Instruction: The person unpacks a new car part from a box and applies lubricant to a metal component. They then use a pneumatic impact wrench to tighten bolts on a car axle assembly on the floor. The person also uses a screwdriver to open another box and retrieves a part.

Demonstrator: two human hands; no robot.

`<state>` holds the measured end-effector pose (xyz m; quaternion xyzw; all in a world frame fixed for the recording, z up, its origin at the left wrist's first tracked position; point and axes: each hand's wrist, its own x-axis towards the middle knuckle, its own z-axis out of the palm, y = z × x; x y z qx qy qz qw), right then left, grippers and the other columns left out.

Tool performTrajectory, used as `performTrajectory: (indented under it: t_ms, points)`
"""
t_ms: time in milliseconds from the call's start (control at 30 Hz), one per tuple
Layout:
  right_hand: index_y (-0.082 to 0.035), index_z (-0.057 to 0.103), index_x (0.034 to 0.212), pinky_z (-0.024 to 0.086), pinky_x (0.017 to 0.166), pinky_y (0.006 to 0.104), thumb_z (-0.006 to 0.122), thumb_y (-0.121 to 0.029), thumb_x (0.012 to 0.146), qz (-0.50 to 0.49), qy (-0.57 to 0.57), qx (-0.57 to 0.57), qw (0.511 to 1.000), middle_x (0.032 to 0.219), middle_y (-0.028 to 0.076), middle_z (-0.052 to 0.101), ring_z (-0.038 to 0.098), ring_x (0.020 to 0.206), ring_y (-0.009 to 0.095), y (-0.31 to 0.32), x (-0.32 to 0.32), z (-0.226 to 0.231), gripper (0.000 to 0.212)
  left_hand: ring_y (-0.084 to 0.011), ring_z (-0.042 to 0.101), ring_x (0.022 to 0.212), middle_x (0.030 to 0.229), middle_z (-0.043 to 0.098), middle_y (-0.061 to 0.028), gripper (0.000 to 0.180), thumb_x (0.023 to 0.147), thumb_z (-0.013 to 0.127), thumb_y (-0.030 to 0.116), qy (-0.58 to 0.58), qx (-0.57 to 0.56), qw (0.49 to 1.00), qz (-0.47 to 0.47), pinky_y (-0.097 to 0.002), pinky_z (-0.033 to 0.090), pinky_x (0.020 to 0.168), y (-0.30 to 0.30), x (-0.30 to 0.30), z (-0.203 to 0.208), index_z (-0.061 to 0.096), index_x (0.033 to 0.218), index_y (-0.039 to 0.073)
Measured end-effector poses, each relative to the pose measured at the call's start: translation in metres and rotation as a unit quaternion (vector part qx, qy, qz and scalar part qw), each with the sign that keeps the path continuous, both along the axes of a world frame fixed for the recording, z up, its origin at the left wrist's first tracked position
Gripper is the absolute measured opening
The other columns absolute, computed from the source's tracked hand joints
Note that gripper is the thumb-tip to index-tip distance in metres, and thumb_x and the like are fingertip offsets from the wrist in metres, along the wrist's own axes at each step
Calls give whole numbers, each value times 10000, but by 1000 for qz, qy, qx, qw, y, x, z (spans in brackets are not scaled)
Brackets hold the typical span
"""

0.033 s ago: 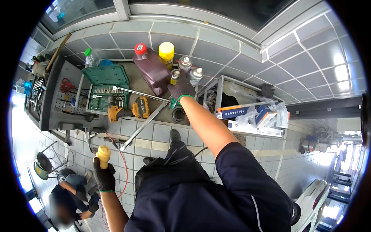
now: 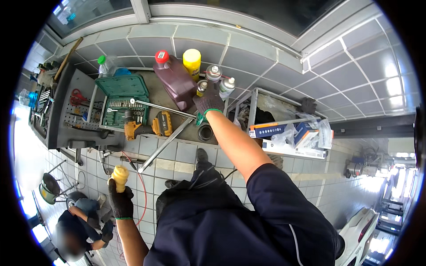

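Observation:
My left hand, in a dark glove with a green cuff, is closed around a yellowish, ribbed bump stop held upright over the floor. Out over the bench, my right hand, gloved the same way, has its fingers bent around a small can; the fingertips are partly hidden. Two spray cans, one silver and one white-topped, stand just beyond that hand. Left of it are a yellow canister and a dark red jug with a red cap. A black ring lies below the right wrist.
A green socket set case lies open beside a yellow cordless impact wrench. Long metal bars stick out past the bench edge. Boxes fill a tray at right. A co-worker crouches at lower left near a red hose.

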<state>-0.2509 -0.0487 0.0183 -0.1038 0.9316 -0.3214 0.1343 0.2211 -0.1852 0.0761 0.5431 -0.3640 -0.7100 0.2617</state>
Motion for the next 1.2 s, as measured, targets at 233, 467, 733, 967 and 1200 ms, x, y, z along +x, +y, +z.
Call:
performTrajectory:
  t_ms: [233,467,733,967,1200]
  points:
    - [-203,572,1509,561,1101,539,860,-245,792,28,-88,-42,995,1521,180,613,626,1382,412,1,-27,3,774,-151,500,550,741,561,-16,443,1097,587,580,-3,-24,1000,-7,-302,376,517,28,-22,0,605,1136,139]
    - [-120,600,1442,563,1041,531,872,-329,832,40,108,-115,987,1383,216,669,666,1261,438,28,15,-15,699,-157,532,614,802,593,-36,404,1107,573,544,10,-17,1000,-1,-305,397,566,43,-31,14,590,1160,144]
    - [-29,542,1510,567,1047,489,941,-262,818,211,171,-283,920,1360,215,671,688,1238,367,74,83,92,832,-159,573,642,872,652,-60,488,1108,504,585,85,-19,993,-77,-301,445,591,29,-28,10,600,1233,123]
    - [-140,278,1733,500,1160,429,785,-85,901,272,-282,-543,743,1473,104,591,588,1351,230,36,201,154,976,-153,583,582,819,681,-57,601,1091,491,683,199,12,976,-85,-279,409,512,7,-4,72,642,1238,120]
    - [-80,483,1579,526,1097,396,888,-299,892,398,-194,-374,815,1320,130,662,661,1239,239,2,320,129,826,-166,520,511,780,633,-47,465,1104,543,583,156,26,986,-42,-311,361,470,-22,63,51,634,1115,127]
